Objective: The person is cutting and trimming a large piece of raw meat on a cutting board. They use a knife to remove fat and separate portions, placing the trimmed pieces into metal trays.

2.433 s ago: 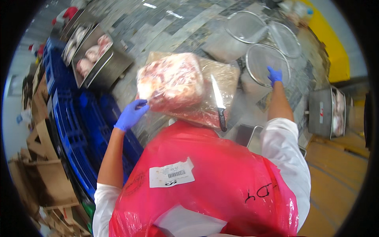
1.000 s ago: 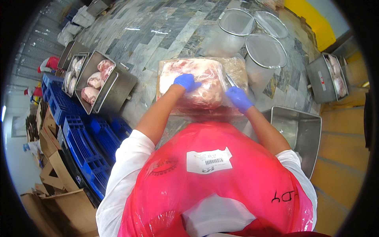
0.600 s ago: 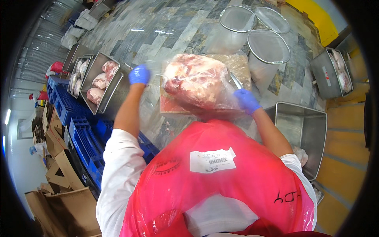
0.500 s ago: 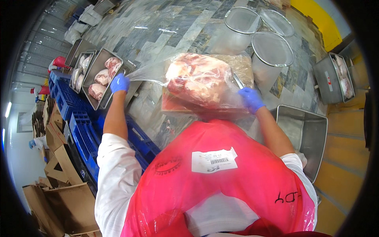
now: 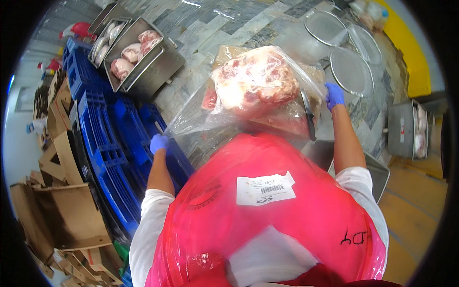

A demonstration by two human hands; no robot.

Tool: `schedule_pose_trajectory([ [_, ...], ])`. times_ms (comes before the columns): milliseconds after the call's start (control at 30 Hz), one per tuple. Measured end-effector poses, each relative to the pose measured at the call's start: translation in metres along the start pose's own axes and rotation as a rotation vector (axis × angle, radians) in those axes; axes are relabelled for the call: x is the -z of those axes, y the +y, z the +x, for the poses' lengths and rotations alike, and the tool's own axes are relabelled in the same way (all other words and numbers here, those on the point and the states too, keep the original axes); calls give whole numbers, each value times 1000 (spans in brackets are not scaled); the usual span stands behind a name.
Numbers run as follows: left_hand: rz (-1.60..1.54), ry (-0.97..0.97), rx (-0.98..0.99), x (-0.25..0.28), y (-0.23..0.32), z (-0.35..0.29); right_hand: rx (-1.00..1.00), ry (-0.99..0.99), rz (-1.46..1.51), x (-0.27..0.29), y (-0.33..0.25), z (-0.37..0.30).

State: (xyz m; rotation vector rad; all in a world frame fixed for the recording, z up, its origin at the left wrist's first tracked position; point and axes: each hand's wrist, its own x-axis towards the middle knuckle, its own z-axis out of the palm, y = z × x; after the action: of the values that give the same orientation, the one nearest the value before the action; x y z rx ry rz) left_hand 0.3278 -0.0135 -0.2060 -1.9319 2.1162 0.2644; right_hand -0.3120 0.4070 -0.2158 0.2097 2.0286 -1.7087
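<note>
A large piece of raw meat with pale fat [image 5: 256,81] lies on a cardboard box in front of me. Clear plastic film [image 5: 193,112] is spread around it and pulled out on both sides. Gloved in blue, my left hand [image 5: 159,142] is closed on the film's left edge, low and away from the meat. On the opposite side my right hand [image 5: 334,96] grips the film's right edge. A knife with a black handle [image 5: 310,125] lies just right of the meat, its blade pointing away from me; neither hand touches it.
Metal bins with pieces of meat [image 5: 153,71] stand at the far left, beside blue plastic pallets [image 5: 103,143]. Round-rimmed containers [image 5: 351,71] stand at the right. A metal tub [image 5: 380,174] is partly behind my right arm. Cardboard boxes [image 5: 71,215] fill the lower left.
The knife has left my right hand and lies beside the meat. My right hand has moved outward onto the film. My left hand has come nearer to me with the film, away from the bins.
</note>
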Motion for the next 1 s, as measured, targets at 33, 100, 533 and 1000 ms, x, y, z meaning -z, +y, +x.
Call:
schedule_pose_trajectory([
  [33, -60, -39, 40, -21, -6, -9, 21, 12, 8, 3, 0, -1],
  [100, -243, -416, 77, -67, -88, 7, 8, -128, 42, -24, 1, -15],
  [533, -327, -3, -709, 30, 223, 21, 934, -29, -991, -136, -45, -83],
  [1000, -304, -211, -726, 17, 192, 64, 362, -264, -930, -198, -29, -116],
])
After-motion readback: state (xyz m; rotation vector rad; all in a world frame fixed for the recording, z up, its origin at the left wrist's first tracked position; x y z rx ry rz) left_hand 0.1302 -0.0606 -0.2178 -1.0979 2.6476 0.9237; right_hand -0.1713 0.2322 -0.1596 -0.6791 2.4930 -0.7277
